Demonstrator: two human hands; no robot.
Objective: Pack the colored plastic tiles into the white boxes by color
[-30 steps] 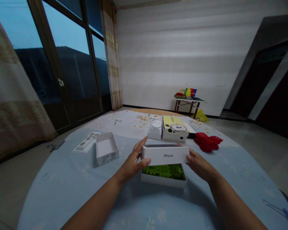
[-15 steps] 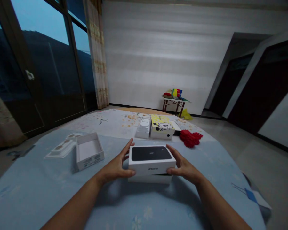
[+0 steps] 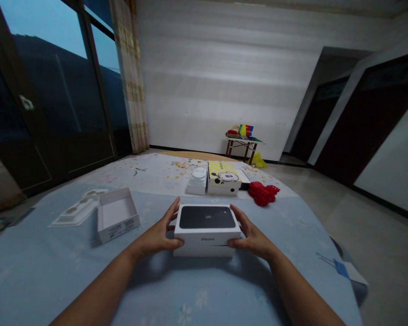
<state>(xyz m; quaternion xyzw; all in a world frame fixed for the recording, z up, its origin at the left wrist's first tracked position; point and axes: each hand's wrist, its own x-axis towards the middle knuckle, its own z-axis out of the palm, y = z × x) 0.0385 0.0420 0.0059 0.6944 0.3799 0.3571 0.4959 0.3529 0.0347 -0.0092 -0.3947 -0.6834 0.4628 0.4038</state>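
- Bare left hand (image 3: 161,235): curved, thumb (image 3: 175,243) nearer and pointing inward, fingers (image 3: 172,212) reaching forward.
- Bare right hand (image 3: 253,237): mirroring it, clasping from the opposite side.
- Two bare forearms (image 3: 100,283): stretched forward, converging toward the hands.

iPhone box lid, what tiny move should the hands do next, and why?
I'd probably press the right end of the iPhone box lid gently down with the right hand: a thin dark gap shows there above the white box base, so that end seems not fully seated. The left hand holds the other end.
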